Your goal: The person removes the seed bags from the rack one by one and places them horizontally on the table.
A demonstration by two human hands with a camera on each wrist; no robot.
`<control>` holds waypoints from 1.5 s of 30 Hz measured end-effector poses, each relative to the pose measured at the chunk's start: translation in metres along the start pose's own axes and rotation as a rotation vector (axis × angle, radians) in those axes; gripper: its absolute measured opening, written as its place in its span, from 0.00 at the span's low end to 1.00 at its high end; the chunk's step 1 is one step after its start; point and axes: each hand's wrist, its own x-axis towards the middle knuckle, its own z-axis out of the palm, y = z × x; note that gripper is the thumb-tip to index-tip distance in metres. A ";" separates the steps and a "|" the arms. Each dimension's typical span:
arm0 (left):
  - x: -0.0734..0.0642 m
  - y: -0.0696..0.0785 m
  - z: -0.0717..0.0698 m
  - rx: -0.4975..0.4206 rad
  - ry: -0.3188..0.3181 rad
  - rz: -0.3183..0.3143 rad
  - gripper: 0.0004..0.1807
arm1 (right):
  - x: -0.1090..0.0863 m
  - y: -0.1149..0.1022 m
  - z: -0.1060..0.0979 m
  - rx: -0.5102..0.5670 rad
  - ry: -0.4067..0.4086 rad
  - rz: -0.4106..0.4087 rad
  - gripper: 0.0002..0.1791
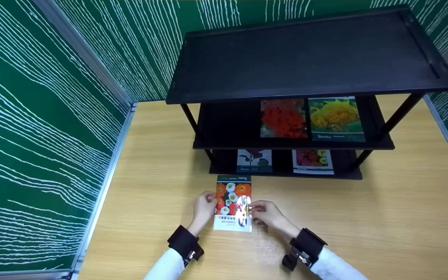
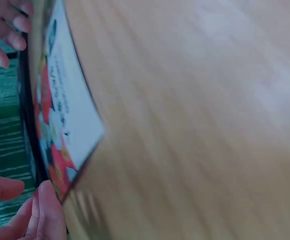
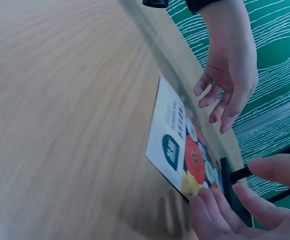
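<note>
A flower seed packet (image 1: 233,202), with orange and white blooms and a white lower band, lies on the wooden table in front of the black rack. At its left edge is my left hand (image 1: 203,210), thumb and fingers apart, fingertips right at the edge in the left wrist view. On the opposite side, my right hand (image 1: 269,214) has its fingertips at the right edge. The right wrist view shows that hand's thumb (image 3: 277,167) raised away from its other fingers, which overlap the packet's corner.
Behind the packet stands a black three-tier rack (image 1: 309,58). Its middle shelf bears a red-flower packet (image 1: 284,118) and a yellow-flower packet (image 1: 336,118). On the bottom shelf lie a dark-flower packet (image 1: 254,160) and a pink-flower packet (image 1: 312,161). Green patterned panels (image 1: 33,136) border the table (image 1: 142,163).
</note>
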 end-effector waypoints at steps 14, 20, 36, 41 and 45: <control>0.013 0.051 0.000 -0.283 -0.282 -0.119 0.14 | -0.007 -0.033 -0.040 -0.027 -0.047 -0.003 0.19; 0.019 0.073 -0.007 -0.317 -0.315 -0.072 0.14 | -0.009 -0.048 -0.059 -0.047 -0.020 -0.012 0.20; 0.040 0.136 -0.037 -0.307 -0.446 0.074 0.13 | -0.020 -0.096 -0.101 -0.206 -0.019 -0.182 0.18; 0.049 0.155 -0.044 -0.270 -0.441 0.150 0.13 | -0.020 -0.115 -0.114 -0.219 0.007 -0.192 0.18; 0.056 0.170 -0.047 -0.246 -0.419 0.187 0.13 | -0.016 -0.134 -0.125 -0.198 0.028 -0.156 0.18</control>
